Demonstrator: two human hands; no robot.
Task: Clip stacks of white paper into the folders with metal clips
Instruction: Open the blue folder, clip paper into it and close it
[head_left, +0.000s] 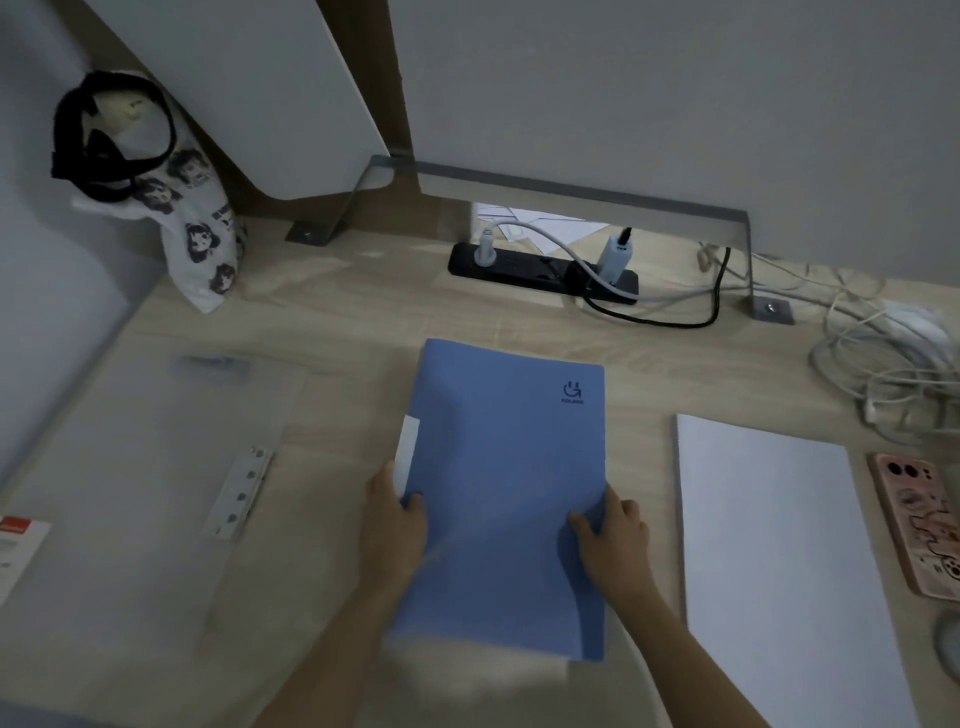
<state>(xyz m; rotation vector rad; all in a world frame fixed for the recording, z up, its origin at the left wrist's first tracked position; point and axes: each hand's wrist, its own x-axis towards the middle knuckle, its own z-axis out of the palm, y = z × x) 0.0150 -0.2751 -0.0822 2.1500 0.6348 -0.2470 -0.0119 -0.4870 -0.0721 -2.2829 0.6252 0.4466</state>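
Head view, blue folder (506, 467), fingers (584, 522) gripping both side edges

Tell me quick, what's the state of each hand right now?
Left hand: holding the blue folder, pinching its left edge.
Right hand: holding the same folder, pinching its right edge.

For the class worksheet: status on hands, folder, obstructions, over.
Both gripping: left hand, right hand on blue folder side edges. Folder closed. Beside it, white paper stack, apart. Nothing between.
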